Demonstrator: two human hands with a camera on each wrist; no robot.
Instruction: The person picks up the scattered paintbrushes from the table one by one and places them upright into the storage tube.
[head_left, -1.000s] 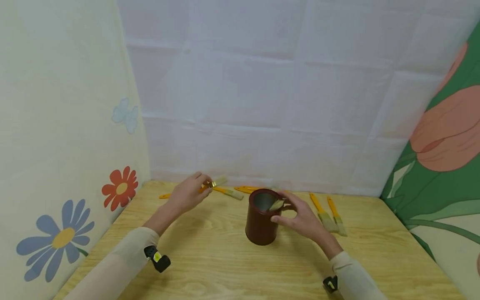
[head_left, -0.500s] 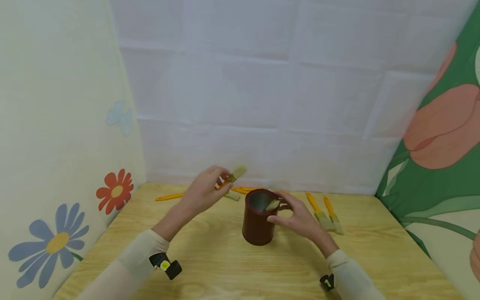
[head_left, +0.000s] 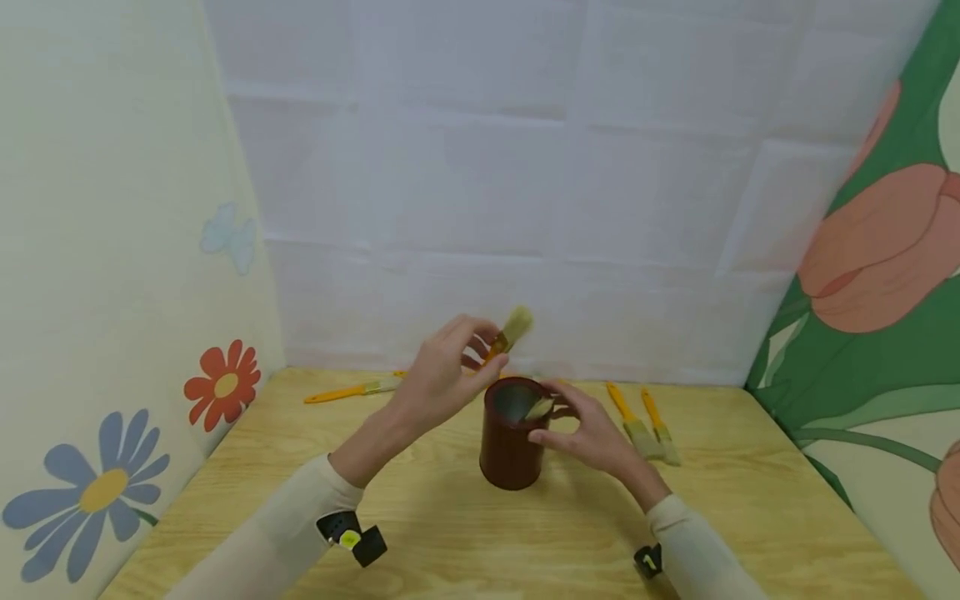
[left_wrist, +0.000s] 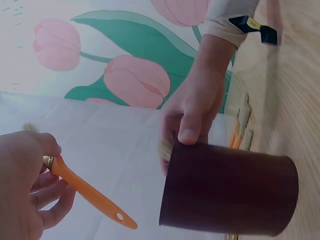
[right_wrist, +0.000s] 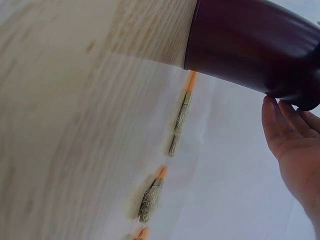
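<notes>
L hand (head_left: 438,379) pinches brush (head_left: 508,333) by orange handle, bristles up, just above cup (head_left: 512,442) rim | R hand (head_left: 581,429) fingers curled on cup's rim/side, cup upright on table (head_left: 450,533) | bristles show inside cup, prob. another brush | 2 brushes (head_left: 648,425) flat, R of cup

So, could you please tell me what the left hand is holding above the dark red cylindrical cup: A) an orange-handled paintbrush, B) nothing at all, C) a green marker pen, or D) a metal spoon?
A: the left hand pinches an orange-handled paintbrush, bristles up, above the rim of the dark red cylindrical cup, while the right hand steadies that cup.
</notes>
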